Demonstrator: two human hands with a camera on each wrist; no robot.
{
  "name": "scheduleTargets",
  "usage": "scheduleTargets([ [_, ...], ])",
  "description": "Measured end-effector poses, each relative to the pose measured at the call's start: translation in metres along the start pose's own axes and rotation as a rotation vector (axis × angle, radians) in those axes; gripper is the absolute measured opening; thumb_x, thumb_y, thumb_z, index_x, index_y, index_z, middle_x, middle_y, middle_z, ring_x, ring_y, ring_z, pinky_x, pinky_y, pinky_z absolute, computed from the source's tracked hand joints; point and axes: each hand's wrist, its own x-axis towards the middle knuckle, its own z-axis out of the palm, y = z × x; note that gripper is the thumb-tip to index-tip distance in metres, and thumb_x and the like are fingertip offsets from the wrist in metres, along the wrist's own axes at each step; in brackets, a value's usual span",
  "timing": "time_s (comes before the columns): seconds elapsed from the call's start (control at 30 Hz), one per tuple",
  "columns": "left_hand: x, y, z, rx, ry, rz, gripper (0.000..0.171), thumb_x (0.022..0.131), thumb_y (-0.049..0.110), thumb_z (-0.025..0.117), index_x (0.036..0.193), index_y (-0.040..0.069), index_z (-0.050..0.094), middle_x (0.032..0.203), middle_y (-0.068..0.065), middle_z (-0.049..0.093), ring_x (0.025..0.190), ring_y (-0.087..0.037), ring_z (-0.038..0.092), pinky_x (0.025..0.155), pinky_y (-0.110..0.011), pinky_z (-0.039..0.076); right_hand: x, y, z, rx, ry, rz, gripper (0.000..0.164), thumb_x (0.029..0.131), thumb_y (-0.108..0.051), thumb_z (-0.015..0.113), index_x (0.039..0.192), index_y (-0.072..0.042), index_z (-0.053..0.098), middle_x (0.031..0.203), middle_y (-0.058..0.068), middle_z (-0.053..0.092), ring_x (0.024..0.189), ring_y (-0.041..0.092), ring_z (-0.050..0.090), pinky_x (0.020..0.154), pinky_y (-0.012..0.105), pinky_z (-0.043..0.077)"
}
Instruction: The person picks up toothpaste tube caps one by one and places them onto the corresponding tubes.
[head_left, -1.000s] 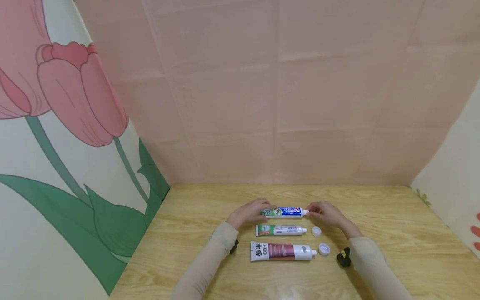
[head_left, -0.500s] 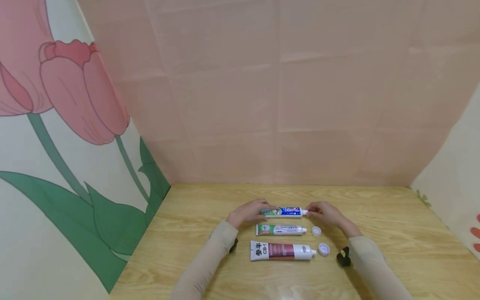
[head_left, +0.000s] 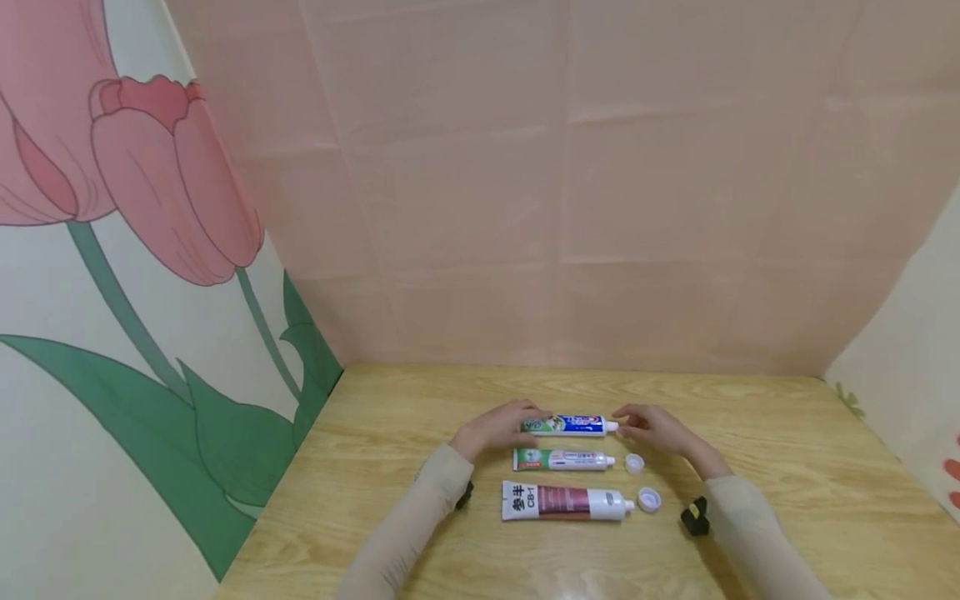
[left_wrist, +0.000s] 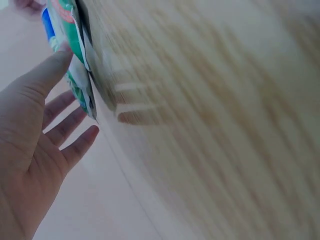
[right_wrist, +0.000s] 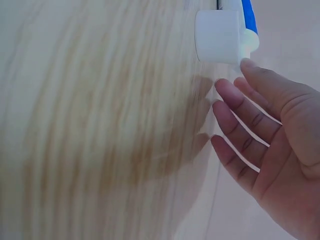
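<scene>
A blue, white and green toothpaste tube (head_left: 581, 425) lies farthest back of three tubes on the table. My left hand (head_left: 504, 423) holds its flat end, thumb on the near side and fingers behind. In the left wrist view, that hand (left_wrist: 37, 120) overlaps the tubes' crimped ends. My right hand (head_left: 654, 428) is at the tube's pale narrow tip (head_left: 612, 426), its fingers parted. In the right wrist view, the right hand (right_wrist: 280, 130) has loosely bent, spread fingers, thumb tip just below the white tip (right_wrist: 250, 42).
A smaller green and white toothpaste tube (head_left: 562, 460) lies in the middle, with a white cap (head_left: 634, 463) to its right. Nearest is a larger white and maroon tube (head_left: 566, 502), uncapped, beside another white cap (head_left: 649, 500). A pink sheet (head_left: 555, 208) hangs behind the wooden table (head_left: 412, 392).
My right fingers have come off the blue tube's tip, where they pinched before, and the hand has shifted slightly right. The left hand keeps its hold. The head view has tilted slightly.
</scene>
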Motion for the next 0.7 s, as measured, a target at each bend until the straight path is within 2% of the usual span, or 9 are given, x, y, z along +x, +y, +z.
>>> scheduleTargets([
  [0.33, -0.002, 0.002, -0.007, 0.083, 0.02, 0.022, 0.06, 0.088, 0.045, 0.057, 0.141, 0.024, 0.038, 0.137, -0.001, 0.045, 0.125, -0.016, 0.042, 0.104, -0.034, 0.037, -0.005, 0.006, -0.006, -0.015, 0.035, 0.001, 0.033, 0.093, -0.02, 0.057, 0.117, 0.002, 0.057, 0.084, 0.004, 0.064, 0.073, 0.014, 0.058, 0.062, 0.023, 0.048],
  [0.7, 0.0, -0.002, -0.003, 0.175, 0.05, 0.103, 0.061, 0.089, 0.049, 0.054, 0.14, 0.021, 0.04, 0.129, 0.001, 0.051, 0.117, -0.012, 0.046, 0.102, -0.028, 0.038, -0.012, 0.013, -0.008, -0.064, 0.027, 0.015, 0.034, 0.093, -0.027, 0.056, 0.116, -0.002, 0.059, 0.084, 0.001, 0.063, 0.071, 0.009, 0.056, 0.06, 0.022, 0.046],
])
